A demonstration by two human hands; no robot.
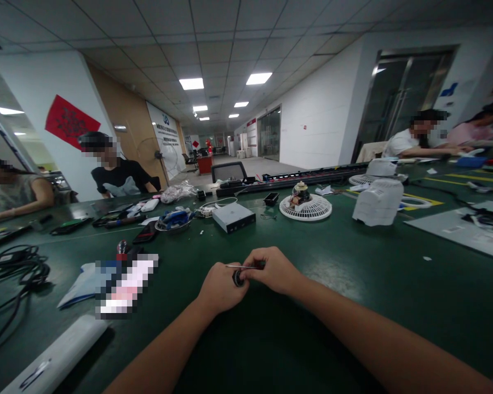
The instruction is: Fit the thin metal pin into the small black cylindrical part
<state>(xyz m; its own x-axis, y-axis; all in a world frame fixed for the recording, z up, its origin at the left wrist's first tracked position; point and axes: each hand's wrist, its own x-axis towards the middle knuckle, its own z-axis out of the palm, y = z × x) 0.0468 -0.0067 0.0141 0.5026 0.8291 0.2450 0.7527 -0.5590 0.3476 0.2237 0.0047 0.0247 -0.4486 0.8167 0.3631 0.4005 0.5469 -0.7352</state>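
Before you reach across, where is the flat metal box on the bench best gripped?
Probably by its two opposite side edges, fingers coming down from above: the flat metal box lies level on the green bench, squared and low, with nothing resting on top.

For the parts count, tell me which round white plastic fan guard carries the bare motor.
The nearer fan guard, flat, with the motor on it; the farther guard has a white plastic housing on it.

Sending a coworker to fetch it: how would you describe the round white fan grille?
On the far side of the green workbench, find the round white fan grille. It lies between a grey metal box and a white fan housing, and only it carries a domed part.
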